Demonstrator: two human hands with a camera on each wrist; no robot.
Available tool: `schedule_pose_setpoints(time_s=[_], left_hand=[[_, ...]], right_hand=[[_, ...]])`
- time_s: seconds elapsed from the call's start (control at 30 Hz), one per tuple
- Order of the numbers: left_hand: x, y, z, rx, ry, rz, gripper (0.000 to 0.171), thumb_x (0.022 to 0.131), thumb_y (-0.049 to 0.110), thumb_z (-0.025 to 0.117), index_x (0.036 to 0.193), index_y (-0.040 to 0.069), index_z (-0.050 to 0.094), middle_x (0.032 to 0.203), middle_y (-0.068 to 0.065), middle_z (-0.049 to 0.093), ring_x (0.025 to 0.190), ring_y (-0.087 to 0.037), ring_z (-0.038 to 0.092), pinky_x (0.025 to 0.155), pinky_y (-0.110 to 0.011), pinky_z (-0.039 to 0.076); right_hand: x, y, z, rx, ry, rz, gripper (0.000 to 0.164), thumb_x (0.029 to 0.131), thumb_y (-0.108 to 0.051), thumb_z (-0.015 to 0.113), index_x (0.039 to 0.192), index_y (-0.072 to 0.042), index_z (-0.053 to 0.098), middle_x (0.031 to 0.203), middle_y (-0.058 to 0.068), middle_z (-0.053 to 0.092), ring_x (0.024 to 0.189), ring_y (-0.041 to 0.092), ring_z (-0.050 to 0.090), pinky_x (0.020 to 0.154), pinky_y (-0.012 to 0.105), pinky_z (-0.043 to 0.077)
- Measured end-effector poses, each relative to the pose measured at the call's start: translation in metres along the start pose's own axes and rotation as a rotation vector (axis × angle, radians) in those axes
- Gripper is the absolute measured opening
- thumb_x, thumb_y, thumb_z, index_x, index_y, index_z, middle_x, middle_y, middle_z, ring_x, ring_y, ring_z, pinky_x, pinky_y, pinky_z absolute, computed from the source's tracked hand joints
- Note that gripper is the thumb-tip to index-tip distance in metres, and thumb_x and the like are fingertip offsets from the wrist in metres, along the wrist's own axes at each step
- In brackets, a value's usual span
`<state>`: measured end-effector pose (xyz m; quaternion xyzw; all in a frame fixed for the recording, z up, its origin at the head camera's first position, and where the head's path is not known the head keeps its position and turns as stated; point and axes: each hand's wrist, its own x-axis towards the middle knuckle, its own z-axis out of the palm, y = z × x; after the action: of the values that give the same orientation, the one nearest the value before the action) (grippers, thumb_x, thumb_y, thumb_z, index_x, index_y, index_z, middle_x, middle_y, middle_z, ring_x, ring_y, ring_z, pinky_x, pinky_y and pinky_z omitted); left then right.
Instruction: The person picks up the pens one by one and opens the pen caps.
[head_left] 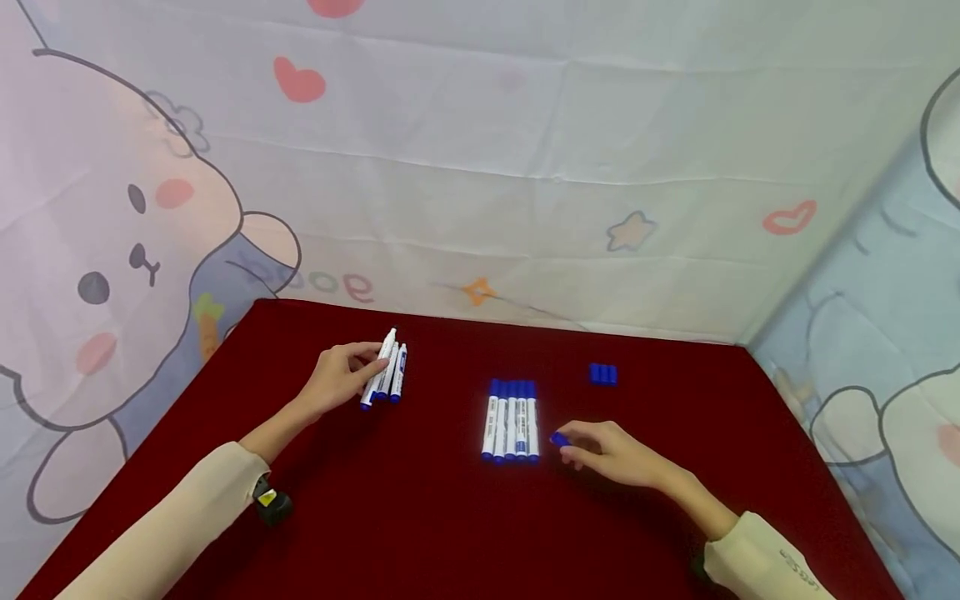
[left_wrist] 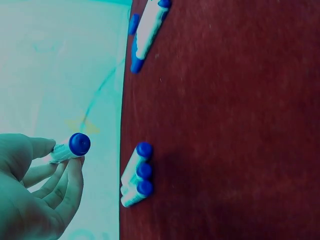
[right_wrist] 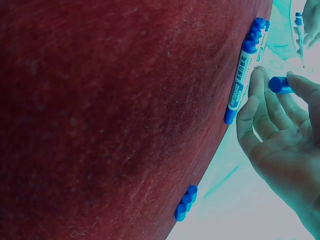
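My left hand (head_left: 345, 375) pinches a white marker (head_left: 380, 367) with its cap end bare, thumb on one side and fingers on the other; its blue rear end faces the camera in the left wrist view. Beside it, uncapped white markers (head_left: 400, 373) lie side by side on the cloth; the left wrist view shows three blue ends. Between thumb and fingers, my right hand (head_left: 611, 454) holds a loose blue marker cap (right_wrist: 280, 85). Just left of that hand lies a row of several capped whiteboard markers (head_left: 512, 425), blue caps pointing away.
Three blue caps (head_left: 603, 374) stand together on the dark red cloth (head_left: 435, 517), behind the right hand. A printed white curtain (head_left: 465, 125) hangs along the table's back edge, and another patterned sheet (head_left: 892, 350) closes the right side.
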<state>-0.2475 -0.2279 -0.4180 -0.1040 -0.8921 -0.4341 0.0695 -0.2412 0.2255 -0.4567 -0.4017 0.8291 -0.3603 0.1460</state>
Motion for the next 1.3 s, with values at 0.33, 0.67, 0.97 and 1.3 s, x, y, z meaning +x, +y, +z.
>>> schedule_pose_setpoints(time_s=[0.33, 0.67, 0.97, 1.3], left_hand=[[0.010, -0.026, -0.002, 0.137, 0.131, 0.029, 0.040, 0.099, 0.013, 0.067, 0.132, -0.009, 0.063, 0.101, -0.025, 0.073, 0.078, -0.029, 0.069, 0.062, -0.022, 0.049], [0.026, -0.064, 0.009, 0.196, 0.121, 0.016, 0.042, 0.100, 0.011, 0.065, 0.137, -0.008, 0.059, 0.103, -0.028, 0.074, 0.075, -0.031, 0.069, 0.063, -0.032, 0.053], [0.045, -0.075, 0.016, 0.218, 0.075, -0.040, 0.042, 0.100, 0.012, 0.063, 0.133, -0.012, 0.058, 0.104, -0.031, 0.072, 0.077, -0.032, 0.070, 0.066, -0.040, 0.057], [0.049, -0.079, 0.021, 0.256, 0.036, -0.074, 0.042, 0.101, 0.015, 0.063, 0.132, -0.012, 0.059, 0.104, -0.029, 0.071, 0.078, -0.030, 0.066, 0.069, -0.039, 0.054]], right_hand=[[0.002, -0.002, -0.001, -0.009, -0.023, 0.024, 0.030, 0.106, -0.007, 0.052, 0.134, 0.001, 0.059, 0.101, 0.008, 0.073, 0.085, 0.011, 0.070, 0.080, 0.025, 0.058], [-0.003, 0.001, 0.001, -0.020, -0.026, 0.034, 0.029, 0.106, -0.009, 0.053, 0.132, 0.001, 0.060, 0.102, 0.008, 0.074, 0.086, 0.008, 0.069, 0.081, 0.024, 0.058], [0.000, 0.001, 0.002, -0.011, -0.041, 0.031, 0.031, 0.107, -0.014, 0.052, 0.133, 0.001, 0.059, 0.103, 0.008, 0.074, 0.084, 0.007, 0.069, 0.076, 0.024, 0.057], [0.001, -0.001, 0.003, -0.004, -0.046, 0.050, 0.033, 0.108, -0.020, 0.052, 0.133, 0.000, 0.060, 0.102, 0.007, 0.075, 0.085, 0.008, 0.068, 0.071, 0.022, 0.054]])
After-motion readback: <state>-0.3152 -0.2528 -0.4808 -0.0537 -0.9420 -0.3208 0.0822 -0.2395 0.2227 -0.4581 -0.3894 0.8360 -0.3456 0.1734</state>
